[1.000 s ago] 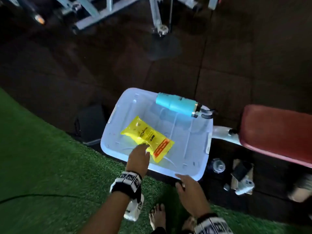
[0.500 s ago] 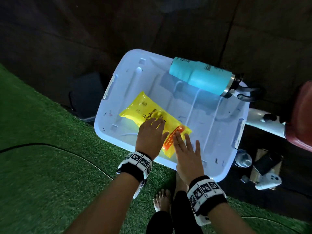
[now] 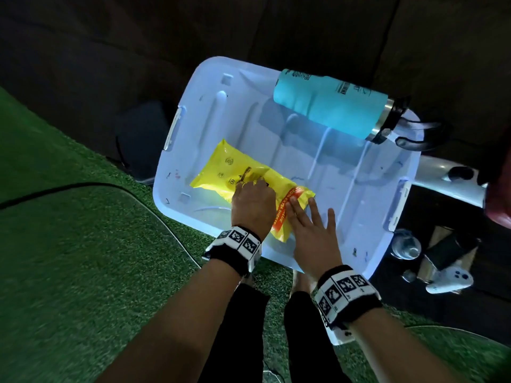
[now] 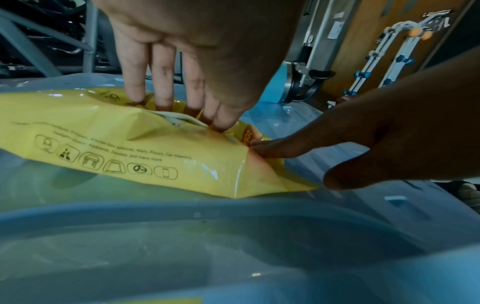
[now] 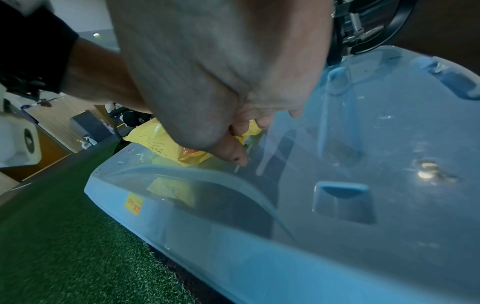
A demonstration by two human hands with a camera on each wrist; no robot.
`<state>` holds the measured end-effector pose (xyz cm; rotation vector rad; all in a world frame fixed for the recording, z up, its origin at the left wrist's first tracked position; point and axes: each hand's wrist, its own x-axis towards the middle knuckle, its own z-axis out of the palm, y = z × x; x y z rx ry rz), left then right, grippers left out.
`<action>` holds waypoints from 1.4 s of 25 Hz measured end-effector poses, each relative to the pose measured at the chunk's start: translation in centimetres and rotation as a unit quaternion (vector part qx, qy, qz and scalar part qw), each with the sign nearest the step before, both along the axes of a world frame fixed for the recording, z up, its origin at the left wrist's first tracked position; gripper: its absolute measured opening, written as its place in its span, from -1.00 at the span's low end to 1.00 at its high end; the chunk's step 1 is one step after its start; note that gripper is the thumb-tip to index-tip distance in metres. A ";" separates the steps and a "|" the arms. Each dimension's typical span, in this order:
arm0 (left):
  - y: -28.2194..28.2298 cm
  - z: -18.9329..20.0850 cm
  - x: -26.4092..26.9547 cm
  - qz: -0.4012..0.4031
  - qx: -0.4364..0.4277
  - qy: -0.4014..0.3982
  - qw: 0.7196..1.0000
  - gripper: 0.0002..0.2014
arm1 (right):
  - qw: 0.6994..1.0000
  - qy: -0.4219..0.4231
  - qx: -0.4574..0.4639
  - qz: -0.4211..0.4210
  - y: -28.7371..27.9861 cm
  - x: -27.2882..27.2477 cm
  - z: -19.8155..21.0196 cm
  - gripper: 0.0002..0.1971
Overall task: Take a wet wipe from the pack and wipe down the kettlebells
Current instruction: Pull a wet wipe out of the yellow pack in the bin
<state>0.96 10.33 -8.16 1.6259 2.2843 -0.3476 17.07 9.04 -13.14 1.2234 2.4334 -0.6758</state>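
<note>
The left hand (image 3: pixel 253 207) is reaching its fingertips (image 4: pixel 166 107) down into the opening on top of a yellow wet wipe pack (image 3: pixel 249 186), where a white wipe (image 4: pixel 176 120) is showing; whether it is pinching the wipe cannot be told. The right hand (image 3: pixel 313 233) is lying flat with fingers straight, pressing the pack's orange-banded end. The pack is lying on a translucent storage bin lid (image 3: pixel 345 194). A teal water bottle (image 3: pixel 329 102) is lying on its side at the lid's far edge. The bin is sitting on green artificial turf (image 3: pixel 83 258).

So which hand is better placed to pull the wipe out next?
Left. The left hand already has fingertips at the opening of the yellow pack, while the right hand lies flat, holding the pack's end down.
</note>
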 end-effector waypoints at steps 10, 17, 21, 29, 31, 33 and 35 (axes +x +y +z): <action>0.7 2.9 -10.6 0.288 0.054 -0.215 0.932 -0.83 | 0.996 0.017 0.076 -0.037 -0.5 -0.7 -0.1 -0.01; 0.4 0.8 -16.3 0.213 -0.030 -0.293 0.932 -0.83 | 0.964 0.027 0.182 -0.191 1.9 -7.0 3.4 -0.76; 0.6 0.7 -16.9 0.209 -0.036 -0.296 0.931 -0.80 | 0.961 0.083 0.121 -0.233 3.9 -12.2 3.9 -0.76; 0.4 1.3 -16.9 0.227 -0.039 -0.323 0.918 -0.83 | 0.869 0.323 -0.024 -0.374 4.6 -11.3 6.2 -0.94; 0.4 1.4 -16.8 0.241 -0.036 -0.333 0.911 -0.86 | 0.799 0.384 -0.078 -0.456 4.2 -9.5 8.2 -0.89; 0.3 1.4 -16.7 0.249 -0.027 -0.340 0.907 -0.85 | 0.711 0.440 -0.116 -0.537 3.7 -7.8 10.3 -0.85; 0.1 1.5 -16.4 0.242 -0.025 -0.340 0.908 -0.83 | 0.634 0.474 -0.109 -0.601 3.0 -6.5 12.0 -0.82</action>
